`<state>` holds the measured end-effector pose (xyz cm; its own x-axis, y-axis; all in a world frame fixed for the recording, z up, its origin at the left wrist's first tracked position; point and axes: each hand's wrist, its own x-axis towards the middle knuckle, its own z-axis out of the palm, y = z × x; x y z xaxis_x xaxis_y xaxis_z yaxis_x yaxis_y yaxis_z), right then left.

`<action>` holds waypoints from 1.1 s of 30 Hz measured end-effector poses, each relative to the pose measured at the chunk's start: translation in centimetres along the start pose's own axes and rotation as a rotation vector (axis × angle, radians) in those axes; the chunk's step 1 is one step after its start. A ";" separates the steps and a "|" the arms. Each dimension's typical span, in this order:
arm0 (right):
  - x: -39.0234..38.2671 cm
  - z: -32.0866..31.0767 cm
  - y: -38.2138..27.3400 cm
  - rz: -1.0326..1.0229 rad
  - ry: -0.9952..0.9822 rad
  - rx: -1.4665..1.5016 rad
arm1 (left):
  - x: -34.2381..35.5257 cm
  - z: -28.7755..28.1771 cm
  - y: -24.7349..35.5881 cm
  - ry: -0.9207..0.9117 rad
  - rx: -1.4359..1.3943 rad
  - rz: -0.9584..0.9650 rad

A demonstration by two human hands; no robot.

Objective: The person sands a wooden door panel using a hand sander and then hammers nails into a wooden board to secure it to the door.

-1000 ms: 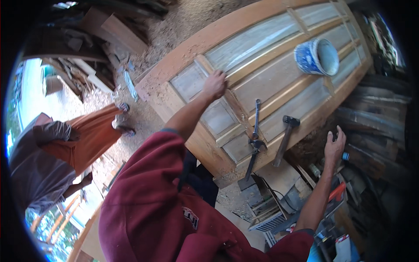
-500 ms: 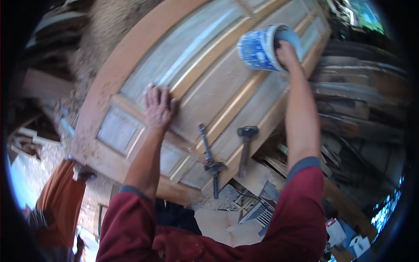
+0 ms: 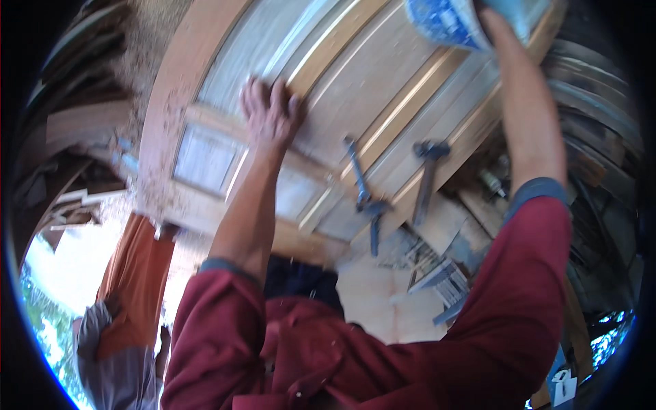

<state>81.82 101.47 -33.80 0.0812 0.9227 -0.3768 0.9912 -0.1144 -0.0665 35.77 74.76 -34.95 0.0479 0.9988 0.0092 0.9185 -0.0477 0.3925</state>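
My left hand rests on the panelled wooden door, fingers apart and slightly bent, holding nothing. At the upper edge, my right hand reaches into a blue and white plastic bucket, which is tipped over the door's far right part. The bucket's wall and the picture's edge hide its fingers. Between my arms, a hammer with a dark head lies on the door near its right edge. Left of the hammer lies a metal tool with a long shaft and a crosspiece. Neither hand touches these tools.
A person in orange and grey clothing is at the left. Stacked boards stand at the far left, more timber at the right. Below the door's right edge are wood offcuts and a slatted grey item.
The view has shifted, so the door, tools and hands sit higher and farther right. The bucket is now partly cut off at the top. My left hand stays on the door.
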 end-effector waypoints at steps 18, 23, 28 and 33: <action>-20.4 -4.7 -13.7 -0.208 -0.198 0.198 | -0.5 -0.4 -0.5 0.001 0.035 -0.037; -24.6 -6.6 -13.4 0.246 -0.095 1.200 | -0.5 -0.3 0.1 0.045 0.027 -0.004; -26.2 -6.5 -12.3 0.147 0.126 1.263 | -0.4 -0.9 0.1 0.071 -0.049 0.063; -29.5 -7.5 -16.9 0.074 0.211 1.429 | 0.2 -6.8 1.7 0.101 -0.775 -0.193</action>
<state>63.50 78.96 -14.67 0.2651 0.9203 -0.2879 0.0446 -0.3099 -0.9497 34.67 74.93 -28.00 -0.1539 0.9865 -0.0554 0.3714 0.1097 0.9220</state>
